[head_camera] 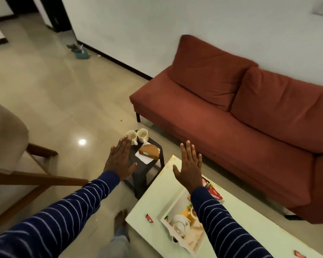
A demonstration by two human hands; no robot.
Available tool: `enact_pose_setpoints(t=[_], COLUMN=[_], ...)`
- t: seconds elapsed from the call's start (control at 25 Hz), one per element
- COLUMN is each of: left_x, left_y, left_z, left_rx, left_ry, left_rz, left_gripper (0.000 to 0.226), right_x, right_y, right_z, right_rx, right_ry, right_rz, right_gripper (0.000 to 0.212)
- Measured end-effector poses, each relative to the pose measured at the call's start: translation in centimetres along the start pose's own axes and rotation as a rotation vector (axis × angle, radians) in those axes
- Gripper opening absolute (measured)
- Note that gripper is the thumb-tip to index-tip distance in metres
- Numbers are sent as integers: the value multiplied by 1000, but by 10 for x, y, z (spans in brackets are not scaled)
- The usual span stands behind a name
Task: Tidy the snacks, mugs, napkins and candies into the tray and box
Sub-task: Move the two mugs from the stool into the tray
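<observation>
Tray (pixel 177 200) sits on the white coffee table (pixel 157 194), near right of the scene, tilted relative to the table edges. White teapot (pixel 179 223) inside it at the near end; other contents partly hidden under the right sleeve (pixel 229 226). Red snack packet (pixel 215 193) on the table just right of the tray, partly behind the wrist. Small red candy (pixel 149 218) on the table just left of the tray, close to the table's left edge. Another red candy (pixel 299 255) at the bottom right, cut by the frame.

Two white mugs (pixel 137 135) stand side by side at the far end of the small dark side table (pixel 155 146), left of the coffee table's far corner. Brown box (pixel 149 151) on a white napkin (pixel 145 158) near that table's right edge.

Left hand (pixel 119 161) flat, fingers straight and together, held over the side table, holding nothing; fingertips beside the left mug, contact unclear. Right hand (pixel 189 164) flat, fingers spread, over the coffee table's far corner, holding nothing.

Room: glossy beige tile floor (pixel 54 90), red sofa (pixel 250 118) far right along a white wall, wooden-framed chair (pixel 17 155) at left. Narrow gap between the two tables; wide floor far left. Bare foot (pixel 120 218) on the floor by the coffee table's near left edge.
</observation>
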State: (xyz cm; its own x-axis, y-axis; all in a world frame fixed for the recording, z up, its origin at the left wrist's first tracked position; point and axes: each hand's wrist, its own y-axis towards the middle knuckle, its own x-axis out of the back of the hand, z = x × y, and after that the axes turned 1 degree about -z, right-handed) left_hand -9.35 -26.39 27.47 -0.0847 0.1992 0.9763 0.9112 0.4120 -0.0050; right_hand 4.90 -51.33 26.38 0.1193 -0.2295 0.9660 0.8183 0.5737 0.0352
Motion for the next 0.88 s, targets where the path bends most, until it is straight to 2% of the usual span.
enact_pose_setpoints(t=[0.28,0.6,0.68,0.8,0.88], left_x=[-23,-96,-119,-161,-193], left_y=[94,208,235,269,288], left_z=[140,224,226,235,234], left_rx=[-2,-72,-69,17,52], left_ry=[-43,-110,-182,-360,-432], left_rz=[163,344,379,422,444], left_gripper=[100,95,95,99,102], right_x=[-69,-154,-181,-232,-263], right_y=[103,183,202,236,258], right_z=[107,147,147,145,142], right_rx=[-64,-50,-61,-78,-60], right_ry=[-23,4,83,251,193], right_rz=[147,298,331,461,453], right_gripper=[83,76,67,37,28])
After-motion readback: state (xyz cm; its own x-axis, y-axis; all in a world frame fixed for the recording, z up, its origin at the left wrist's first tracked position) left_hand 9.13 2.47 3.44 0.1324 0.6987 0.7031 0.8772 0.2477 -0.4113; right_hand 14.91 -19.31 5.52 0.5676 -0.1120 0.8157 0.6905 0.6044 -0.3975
